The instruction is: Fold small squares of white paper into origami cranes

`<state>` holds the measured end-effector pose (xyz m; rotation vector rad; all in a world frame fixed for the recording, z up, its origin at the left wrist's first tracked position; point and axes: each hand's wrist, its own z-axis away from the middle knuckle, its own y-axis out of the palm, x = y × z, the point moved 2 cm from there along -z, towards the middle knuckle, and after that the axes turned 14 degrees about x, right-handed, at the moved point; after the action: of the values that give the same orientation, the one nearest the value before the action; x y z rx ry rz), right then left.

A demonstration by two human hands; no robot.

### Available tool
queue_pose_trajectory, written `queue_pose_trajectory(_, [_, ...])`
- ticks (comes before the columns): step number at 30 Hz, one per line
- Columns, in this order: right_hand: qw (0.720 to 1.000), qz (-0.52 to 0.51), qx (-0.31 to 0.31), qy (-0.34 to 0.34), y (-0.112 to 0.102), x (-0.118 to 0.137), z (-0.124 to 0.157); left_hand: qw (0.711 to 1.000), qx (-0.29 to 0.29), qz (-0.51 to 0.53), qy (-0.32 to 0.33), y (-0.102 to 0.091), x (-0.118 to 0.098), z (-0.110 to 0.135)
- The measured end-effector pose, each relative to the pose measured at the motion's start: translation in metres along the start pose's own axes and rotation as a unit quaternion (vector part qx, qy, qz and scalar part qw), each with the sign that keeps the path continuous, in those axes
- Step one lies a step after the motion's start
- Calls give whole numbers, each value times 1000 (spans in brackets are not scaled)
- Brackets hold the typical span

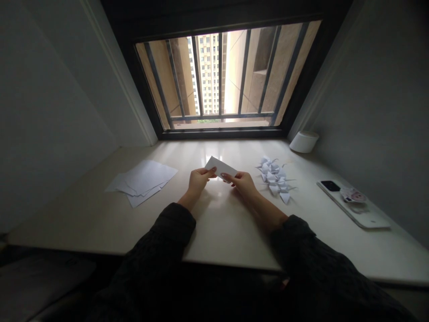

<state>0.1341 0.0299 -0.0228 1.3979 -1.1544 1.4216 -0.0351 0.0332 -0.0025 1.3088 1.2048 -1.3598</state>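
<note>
A small folded sheet of white paper (219, 166) is held up above the pale sill, tilted, in front of the window. My left hand (200, 179) pinches its left lower edge, thumb on the near face. At its right lower edge my right hand (241, 182) grips it the same way, the thumb lying over the paper. The fingers behind the sheet are mostly hidden. Several folded paper cranes (275, 179) stand grouped to the right of my right hand. Off to the left of my left hand lies a loose pile of white paper sheets (147, 176).
A white phone (372, 217) with a cartoon grip lies at the right. Behind it, a white cylindrical object (304, 141) sits in the corner by the wall. The barred window (221, 80) closes off the back of the sill (221, 237), whose front edge is close to my body.
</note>
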Motion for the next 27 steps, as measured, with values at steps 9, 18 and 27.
queue_pose_trajectory(9, [1000,4,-3,8,-2,1,-2,999,4,34,-14,0,-3,0])
queue_pose_trajectory(18, [1000,-2,-9,9,-3,4,1,998,19,48,-20,0,-4,-1])
queue_pose_trajectory(27, [1000,7,-16,-25,-5,1,-2,999,-4,41,-5,-2,5,-5])
